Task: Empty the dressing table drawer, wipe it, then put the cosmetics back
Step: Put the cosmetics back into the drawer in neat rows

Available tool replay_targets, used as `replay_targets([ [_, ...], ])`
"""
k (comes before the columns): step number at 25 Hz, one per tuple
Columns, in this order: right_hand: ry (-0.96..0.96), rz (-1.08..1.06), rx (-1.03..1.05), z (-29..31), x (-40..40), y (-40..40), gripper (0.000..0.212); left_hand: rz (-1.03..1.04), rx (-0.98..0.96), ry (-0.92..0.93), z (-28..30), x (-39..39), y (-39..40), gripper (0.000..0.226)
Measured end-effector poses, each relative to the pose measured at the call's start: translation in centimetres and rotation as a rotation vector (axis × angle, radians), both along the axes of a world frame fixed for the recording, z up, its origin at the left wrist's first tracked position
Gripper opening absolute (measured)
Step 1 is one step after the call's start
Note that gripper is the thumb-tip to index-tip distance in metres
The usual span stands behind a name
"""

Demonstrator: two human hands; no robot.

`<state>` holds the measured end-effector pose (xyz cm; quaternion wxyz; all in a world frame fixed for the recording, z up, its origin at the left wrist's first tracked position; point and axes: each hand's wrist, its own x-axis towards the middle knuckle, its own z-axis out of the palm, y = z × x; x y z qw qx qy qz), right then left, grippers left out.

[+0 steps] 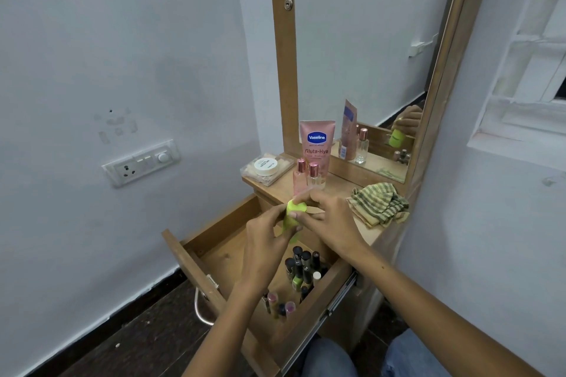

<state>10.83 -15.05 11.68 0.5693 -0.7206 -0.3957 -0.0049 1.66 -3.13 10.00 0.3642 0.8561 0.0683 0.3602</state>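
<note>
Above the open wooden drawer (214,257), the left hand (263,242) and right hand (329,220) both pinch a lime-green plastic tube (291,217). Best set upright on the wooden tabletop (337,190), away from the striped cloth (379,203), before lifting the nail-polish bottles (301,269).

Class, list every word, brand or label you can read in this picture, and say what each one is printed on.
"Vaseline": blue badge on the pink tube.
"Gluta-Hya": same tube, below the badge.
Smaller print under "Gluta-Hya": too blurred to read.
White jar lid: printed text, too small to read.
Green tube held in both hands: no readable text.
Nail polish bottles in the drawer: cap marks too small to read.
</note>
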Motion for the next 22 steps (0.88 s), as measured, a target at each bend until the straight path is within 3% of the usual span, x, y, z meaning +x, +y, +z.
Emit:
replay_targets([
  [3, -0.183, -0.171, -0.002, -0.7, 1.5, 0.1, 0.024, 0.053, -0.016, 0.033, -0.5, -0.4, 0.9, 0.04],
  [5, -0.267, -0.382, -0.145, -1.4, 3.5, 0.3, 0.029, 0.071, -0.017, 0.044, -0.6, -0.8, 1.4, 0.041],
  [7, -0.287, -0.472, -0.331, -1.7, 5.3, 0.8, 0.05, 0.078, -0.013, 0.045, -0.7, -1.1, 1.8, 0.041],
  [9, -0.321, -0.473, -0.414, -1.8, 6.4, 1.6, 0.061, 0.086, -0.01, 0.047, -0.7, -1.5, 2.0, 0.041],
  [13, -0.391, -0.447, -0.423, -1.9, 7.3, 3.6, 0.06, 0.097, -0.015, 0.074, -0.8, -2.0, 2.6, 0.041],
  [19, -0.289, -0.413, -0.299, -1.4, 6.5, 3.5, 0.034, 0.089, -0.043, 0.105, -0.4, -3.5, 3.7, 0.039],
  [22, -0.147, -0.306, -0.145, -1.1, 3.5, 2.5, 0.035, 0.076, -0.074, 0.134, 0.0, -4.9, 4.7, 0.039],
])
